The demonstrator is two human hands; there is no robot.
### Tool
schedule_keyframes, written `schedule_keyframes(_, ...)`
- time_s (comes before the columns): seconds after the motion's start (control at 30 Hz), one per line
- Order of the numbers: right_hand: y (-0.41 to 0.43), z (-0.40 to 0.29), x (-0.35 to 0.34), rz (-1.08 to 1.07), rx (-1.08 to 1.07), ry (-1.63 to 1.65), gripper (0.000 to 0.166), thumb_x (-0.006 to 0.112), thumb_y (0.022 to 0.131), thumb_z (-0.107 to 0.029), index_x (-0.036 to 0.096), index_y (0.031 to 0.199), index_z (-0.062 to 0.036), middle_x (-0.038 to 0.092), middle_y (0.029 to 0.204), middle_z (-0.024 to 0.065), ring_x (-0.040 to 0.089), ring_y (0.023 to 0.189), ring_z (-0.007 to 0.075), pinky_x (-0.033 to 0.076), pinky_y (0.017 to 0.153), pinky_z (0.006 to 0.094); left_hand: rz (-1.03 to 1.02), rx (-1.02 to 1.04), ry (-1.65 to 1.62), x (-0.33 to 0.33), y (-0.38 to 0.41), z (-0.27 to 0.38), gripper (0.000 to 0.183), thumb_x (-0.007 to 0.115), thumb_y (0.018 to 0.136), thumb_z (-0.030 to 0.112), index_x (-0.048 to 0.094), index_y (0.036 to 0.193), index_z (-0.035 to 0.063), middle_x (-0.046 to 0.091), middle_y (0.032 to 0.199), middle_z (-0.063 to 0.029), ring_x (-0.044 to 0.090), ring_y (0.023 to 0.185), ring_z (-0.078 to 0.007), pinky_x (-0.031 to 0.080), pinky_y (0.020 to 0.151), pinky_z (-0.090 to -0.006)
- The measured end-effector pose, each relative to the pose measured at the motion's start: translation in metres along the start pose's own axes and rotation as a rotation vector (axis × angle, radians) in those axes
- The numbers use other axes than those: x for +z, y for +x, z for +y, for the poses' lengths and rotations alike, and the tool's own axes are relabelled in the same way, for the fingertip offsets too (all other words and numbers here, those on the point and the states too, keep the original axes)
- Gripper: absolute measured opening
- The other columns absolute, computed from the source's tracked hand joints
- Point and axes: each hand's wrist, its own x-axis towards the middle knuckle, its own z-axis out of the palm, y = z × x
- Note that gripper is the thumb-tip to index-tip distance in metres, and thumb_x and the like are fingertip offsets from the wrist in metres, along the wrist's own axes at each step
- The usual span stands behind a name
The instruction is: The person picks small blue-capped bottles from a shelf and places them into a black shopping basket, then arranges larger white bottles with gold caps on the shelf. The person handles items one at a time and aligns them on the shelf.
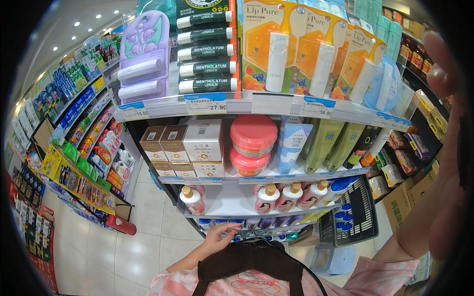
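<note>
My left hand is low in front of my body, near the bottom shelves, with fingers loosely bent and no object seen in it. Close to the camera at the right rim rises my right hand, blurred and partly cut off, so what it touches is hidden. Before me stands a shelf unit. Its top tier bears a lilac lip balm pack, dark Mentholatum lip balm sticks and orange Lip Pure packs. Below are boxed creams, pink round tubs and green tubes.
White bottles with gold caps stand on a lower tier. A black basket holding blue-capped items is at its right. Left, beyond the tiled floor, are a red fire extinguisher and stocked shelves. Cardboard boxes sit at right.
</note>
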Motion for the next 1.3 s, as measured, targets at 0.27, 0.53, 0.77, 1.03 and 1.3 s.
schedule_keyframes(0.27, -0.002, 0.0, -0.001, 0.005, 0.002, -0.001, 0.067, 0.068, 0.073, -0.035, 0.047, 0.124, 0.0022, 0.048, 0.124, 0.0259, 0.057, 0.1, 0.0278, 0.047, 0.082, 0.0338, 0.007, -0.008, -0.01, 0.001, 0.0, 0.001, 0.033, 0.054, 0.082, -0.003, 0.059, 0.114, 0.0032, 0.067, 0.095, -0.0092, 0.063, 0.084, -0.0136, 0.049, 0.076, -0.0254)
schedule_keyframes(0.53, -0.003, -0.003, -0.003, 0.007, -0.001, -0.003, 0.067, 0.069, 0.073, -0.035, 0.047, 0.124, 0.0022, 0.048, 0.124, 0.0258, 0.057, 0.1, 0.0276, 0.047, 0.081, 0.0337, 0.007, -0.009, -0.005, 0.001, -0.001, 0.0, 0.033, 0.054, 0.083, -0.002, 0.059, 0.114, 0.003, 0.066, 0.096, -0.0096, 0.063, 0.085, -0.014, 0.049, 0.076, -0.0256)
schedule_keyframes(0.77, -0.001, -0.008, -0.004, 0.003, -0.006, -0.01, 0.068, 0.069, 0.073, -0.036, 0.047, 0.124, 0.0023, 0.048, 0.123, 0.0258, 0.057, 0.1, 0.0275, 0.047, 0.081, 0.0337, 0.003, 0.003, -0.033, 0.002, -0.002, -0.001, 0.032, 0.054, 0.083, -0.002, 0.059, 0.114, 0.003, 0.066, 0.097, -0.0099, 0.062, 0.085, -0.0141, 0.049, 0.076, -0.0261)
schedule_keyframes(1.03, 0.002, -0.005, 0.003, 0.003, 0.005, 0.014, 0.068, 0.069, 0.072, -0.036, 0.047, 0.124, 0.0024, 0.048, 0.123, 0.0258, 0.057, 0.099, 0.0273, 0.047, 0.081, 0.0336, -0.009, 0.002, 0.001, 0.0, -0.003, 0.003, 0.033, 0.053, 0.083, -0.002, 0.058, 0.116, 0.0026, 0.066, 0.097, -0.0096, 0.062, 0.087, -0.0136, 0.048, 0.077, -0.0256)
schedule_keyframes(1.3, 0.004, -0.019, 0.017, -0.023, -0.002, 0.041, 0.069, 0.069, 0.072, -0.037, 0.047, 0.124, 0.0024, 0.049, 0.123, 0.0258, 0.058, 0.099, 0.0272, 0.047, 0.081, 0.0336, -0.005, 0.025, -0.013, 0.001, -0.003, -0.006, 0.032, 0.054, 0.083, -0.002, 0.059, 0.115, 0.003, 0.066, 0.097, -0.0089, 0.062, 0.084, -0.0135, 0.048, 0.075, -0.0254)
